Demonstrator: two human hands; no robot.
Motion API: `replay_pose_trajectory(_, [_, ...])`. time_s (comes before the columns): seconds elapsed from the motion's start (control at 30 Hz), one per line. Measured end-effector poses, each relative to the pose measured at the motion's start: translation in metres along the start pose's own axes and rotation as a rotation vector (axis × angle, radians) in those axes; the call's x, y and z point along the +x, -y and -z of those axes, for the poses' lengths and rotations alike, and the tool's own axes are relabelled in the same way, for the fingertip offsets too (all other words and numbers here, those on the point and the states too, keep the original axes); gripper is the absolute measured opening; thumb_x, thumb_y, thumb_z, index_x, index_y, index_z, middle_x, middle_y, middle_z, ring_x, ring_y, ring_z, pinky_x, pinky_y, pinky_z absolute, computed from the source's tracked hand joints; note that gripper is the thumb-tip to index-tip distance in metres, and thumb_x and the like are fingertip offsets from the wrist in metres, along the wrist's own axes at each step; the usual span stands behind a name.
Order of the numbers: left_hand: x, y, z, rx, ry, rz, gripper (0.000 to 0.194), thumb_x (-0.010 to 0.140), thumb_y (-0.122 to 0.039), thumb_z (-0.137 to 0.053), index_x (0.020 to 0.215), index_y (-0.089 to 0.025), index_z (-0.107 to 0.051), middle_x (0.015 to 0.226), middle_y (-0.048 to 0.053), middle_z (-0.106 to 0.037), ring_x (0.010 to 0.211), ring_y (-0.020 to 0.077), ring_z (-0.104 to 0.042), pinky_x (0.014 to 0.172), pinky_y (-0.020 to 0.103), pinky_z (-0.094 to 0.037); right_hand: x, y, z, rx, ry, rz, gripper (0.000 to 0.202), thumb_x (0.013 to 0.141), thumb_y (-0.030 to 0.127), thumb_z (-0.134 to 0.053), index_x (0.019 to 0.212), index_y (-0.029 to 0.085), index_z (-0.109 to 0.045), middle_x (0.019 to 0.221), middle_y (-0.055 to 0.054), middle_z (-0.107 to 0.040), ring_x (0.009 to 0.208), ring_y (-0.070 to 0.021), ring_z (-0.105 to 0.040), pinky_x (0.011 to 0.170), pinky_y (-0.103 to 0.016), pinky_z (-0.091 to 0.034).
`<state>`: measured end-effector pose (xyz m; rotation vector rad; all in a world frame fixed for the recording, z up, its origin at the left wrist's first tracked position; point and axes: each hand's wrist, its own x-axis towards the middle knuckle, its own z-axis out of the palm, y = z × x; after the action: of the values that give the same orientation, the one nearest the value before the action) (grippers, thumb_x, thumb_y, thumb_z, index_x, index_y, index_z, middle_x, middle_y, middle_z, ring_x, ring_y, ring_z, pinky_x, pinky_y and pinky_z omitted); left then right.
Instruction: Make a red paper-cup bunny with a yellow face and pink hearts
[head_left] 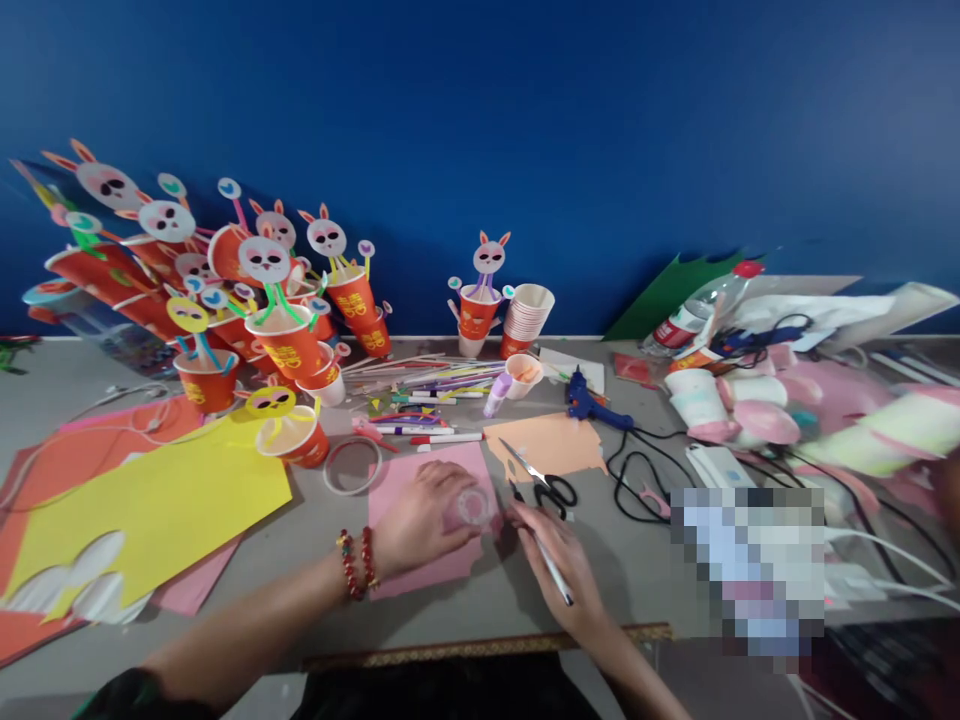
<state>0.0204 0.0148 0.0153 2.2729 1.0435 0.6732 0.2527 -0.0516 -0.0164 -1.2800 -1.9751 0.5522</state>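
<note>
"Where's the clear round object (472,507)?"

"On the pink sheet (394,580), toward the worktop's (420,635) front edge. The left hand (429,512) has it between the thumb, on the near side, and the curved fingers, on the far side."

"How wide are they?"

"Partly spread, about as wide as the object they hold."

"And the right hand (556,560)?"

"Fingers closed round a white pen (553,572), its upper part just right of the object."

"Beyond that?"

"Scissors (556,492) overlap the peach sheet (555,440); rabbit-faced cups (283,350) crowd toward the worktop's back left corner."
</note>
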Motion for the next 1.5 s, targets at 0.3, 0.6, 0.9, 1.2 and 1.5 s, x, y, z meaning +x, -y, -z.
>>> replay_pose_trajectory(0.3, [-0.017,-0.003,-0.013,0.074,0.04,-0.068,0.047,0.08,-0.038,-0.07,0.122,-0.021,-0.055,0.118,0.009,-0.064,0.11,0.0272,-0.055,0.107,0.047,-0.038,0.011,0.012,0.005,-0.036,0.073,0.047,0.034,0.097,0.017,-0.041,0.128,0.02,-0.055,0.101,-0.012,-0.071,0.095,-0.0254,-0.065,0.081,-0.038,-0.056])
replay_pose_trajectory(0.6, [-0.018,0.001,-0.022,0.098,0.049,-0.049,0.05,0.079,-0.038,-0.07,0.123,-0.02,-0.054,0.119,0.011,-0.063,0.111,0.0292,-0.055,0.104,0.051,-0.041,0.013,0.011,0.005,-0.033,0.071,0.026,0.031,0.098,0.019,-0.043,0.124,0.021,-0.059,0.103,-0.012,-0.071,0.095,-0.025,-0.066,0.082,-0.038,-0.055])
replay_pose_trajectory(0.9, [-0.019,0.004,-0.025,0.082,0.033,-0.057,0.051,0.079,-0.035,-0.071,0.124,-0.02,-0.053,0.119,0.011,-0.062,0.111,0.0296,-0.054,0.105,0.052,-0.04,0.009,0.005,0.0,-0.008,0.084,-0.01,0.031,0.098,0.016,-0.043,0.126,0.022,-0.057,0.106,-0.01,-0.07,0.099,-0.0251,-0.064,0.085,-0.039,-0.054])
replay_pose_trajectory(1.2, [-0.019,0.005,-0.025,0.056,0.022,-0.03,0.048,0.079,-0.038,-0.071,0.121,-0.021,-0.056,0.12,0.011,-0.059,0.112,0.0297,-0.052,0.101,0.048,-0.043,0.01,0.005,0.003,0.007,0.06,-0.028,0.033,0.098,0.019,-0.042,0.127,0.024,-0.057,0.107,-0.01,-0.069,0.1,-0.0248,-0.064,0.086,-0.037,-0.052])
replay_pose_trajectory(1.5, [-0.021,0.01,-0.026,0.078,0.001,-0.033,0.049,0.076,-0.038,-0.075,0.12,-0.025,-0.057,0.12,0.009,-0.059,0.112,0.0285,-0.052,0.109,0.054,-0.032,0.024,0.028,0.003,0.104,0.064,-0.113,0.011,0.093,0.021,-0.048,0.089,0.021,-0.058,0.07,-0.001,-0.062,0.061,-0.0154,-0.059,0.06,-0.026,-0.045])
